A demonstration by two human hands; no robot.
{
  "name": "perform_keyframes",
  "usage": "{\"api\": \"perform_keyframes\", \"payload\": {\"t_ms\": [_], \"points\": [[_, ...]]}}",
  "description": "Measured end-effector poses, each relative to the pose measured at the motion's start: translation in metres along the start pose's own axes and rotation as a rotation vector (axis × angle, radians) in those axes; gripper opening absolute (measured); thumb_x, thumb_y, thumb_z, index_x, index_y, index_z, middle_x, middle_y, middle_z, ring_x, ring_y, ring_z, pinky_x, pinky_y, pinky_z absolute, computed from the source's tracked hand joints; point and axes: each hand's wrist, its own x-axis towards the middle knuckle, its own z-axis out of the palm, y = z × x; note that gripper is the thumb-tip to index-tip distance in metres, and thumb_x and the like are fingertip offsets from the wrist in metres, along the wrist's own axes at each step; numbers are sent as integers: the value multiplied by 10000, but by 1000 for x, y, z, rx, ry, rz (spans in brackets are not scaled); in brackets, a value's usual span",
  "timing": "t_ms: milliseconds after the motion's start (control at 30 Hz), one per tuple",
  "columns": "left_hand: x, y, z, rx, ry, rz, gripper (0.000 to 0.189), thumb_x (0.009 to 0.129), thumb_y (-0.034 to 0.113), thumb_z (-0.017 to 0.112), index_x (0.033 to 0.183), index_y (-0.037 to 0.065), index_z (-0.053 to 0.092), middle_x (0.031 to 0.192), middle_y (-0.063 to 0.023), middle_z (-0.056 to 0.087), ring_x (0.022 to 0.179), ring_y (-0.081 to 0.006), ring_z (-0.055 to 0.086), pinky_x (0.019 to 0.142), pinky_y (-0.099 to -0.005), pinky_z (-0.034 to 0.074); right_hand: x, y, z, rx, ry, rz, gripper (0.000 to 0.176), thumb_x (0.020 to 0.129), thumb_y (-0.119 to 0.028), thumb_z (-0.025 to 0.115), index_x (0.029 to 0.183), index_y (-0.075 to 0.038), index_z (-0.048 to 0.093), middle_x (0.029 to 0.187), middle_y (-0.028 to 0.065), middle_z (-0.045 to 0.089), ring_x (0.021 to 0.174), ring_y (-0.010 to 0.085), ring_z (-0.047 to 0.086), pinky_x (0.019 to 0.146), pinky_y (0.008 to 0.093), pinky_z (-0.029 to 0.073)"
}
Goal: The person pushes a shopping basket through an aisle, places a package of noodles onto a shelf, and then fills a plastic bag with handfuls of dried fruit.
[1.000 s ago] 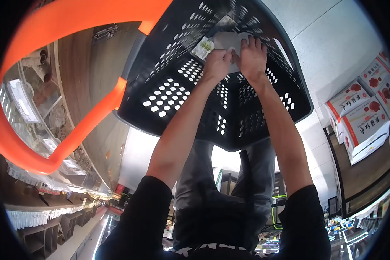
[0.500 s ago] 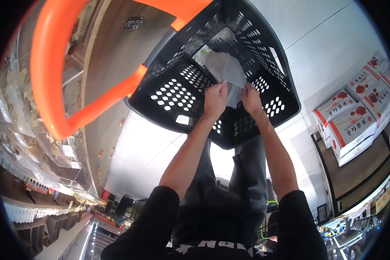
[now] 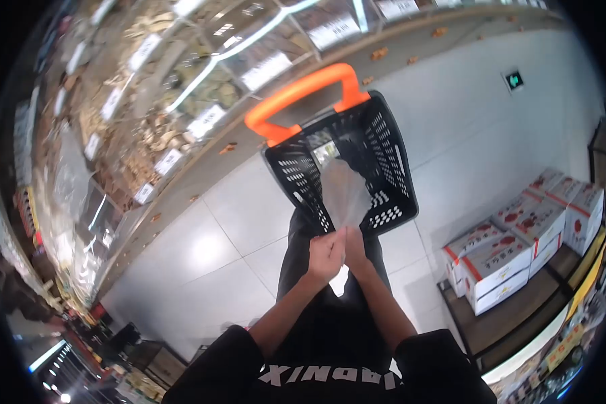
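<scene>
A translucent plastic bag hangs puffed out in front of me, its neck gathered between my two hands. My left hand is closed at the bag's gathered end, and my right hand grips it right alongside, the two touching or nearly so. What the bag contains cannot be made out. Behind and below it stands a black perforated shopping basket with an orange handle raised toward the shelves. Partly covered by the bag, a small light-coloured item shows inside the basket.
Clear bins of dried goods with white price tags line the left and far side. At right, white-and-red cartons are stacked on a low dark rack. A green arrow sign lies on the tiled floor.
My hands have come up out of the basket toward my body and closer together, bringing the bag with them. The basket now appears smaller and farther off, and the view has turned.
</scene>
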Motion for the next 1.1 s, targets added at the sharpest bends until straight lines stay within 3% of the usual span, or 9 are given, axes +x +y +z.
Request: {"api": "perform_keyframes", "payload": {"t_ms": [67,167,300,400,467,600,767,933,1100], "points": [[-39,43,-23,-14,83,51,406,1045,175,517,687,0,592,507,-47,547,450,-99,555,458,-284,418,-3,-74,-21,-98,404,-209,472,842,-237,773,1210,-22,571,1086,93,645,987,290,627,840,395,508],[-84,94,-57,-165,201,62,375,1042,168,523,733,-20,624,520,-60,537,488,-69,537,467,-284,411,-21,-129,-34,208,417,-236,257,773,-192,816,929,-16,713,901,164,715,858,394,662,792,472,497],[-138,144,-101,-212,217,203,451,1065,177,488,661,-18,528,519,-31,488,498,-52,440,468,-287,356,-55,-161,-38,383,572,-286,555,693,-166,856,1151,15,601,1106,191,637,977,364,632,853,448,495],[-173,165,-134,-277,209,308,440,1055,172,513,657,-16,494,516,-30,461,492,-65,396,458,-297,344,-80,-238,-53,-221,752,-609,709,673,-173,874,1246,30,510,1163,205,579,1012,340,608,892,425,492],[-197,163,-158,-314,183,372,439,1055,182,517,660,-11,500,518,-30,473,486,-68,419,457,-297,357,-89,-301,-38,286,463,-353,739,690,-191,875,1280,32,491,1208,209,589,1056,352,616,930,415,491],[-241,141,-220,-327,167,400,451,1055,215,518,659,-1,512,529,-29,494,488,-73,463,468,-291,387,-76,-307,22,-119,79,-643,561,743,-143,740,1261,-11,572,1286,223,593,1168,388,606,955,404,503],[-295,113,-309,-271,299,437,447,1051,209,517,651,10,514,535,-26,501,504,-70,473,476,-289,389,-85,-380,127,-63,-7,-683,137,740,-107,692,828,-17,639,767,106,629,696,298,653,614,384,504],[-358,93,-392,-325,564,559,467,1038,217,531,614,22,514,527,-15,497,498,-71,491,478,-284,391,-83,-398,241,197,-271,-664,111,758,-101,696,821,-27,644,737,106,630,638,254,650,577,360,505],[-419,26,-494,-489,863,502,727,974,707,386,797,18,536,640,-44,522,558,-148,577,664,-319,536,-90,-452,305,350,-473,-572,174,910,-195,632,1000,-47,652,859,172,647,705,270,655,619,353,543]]}}
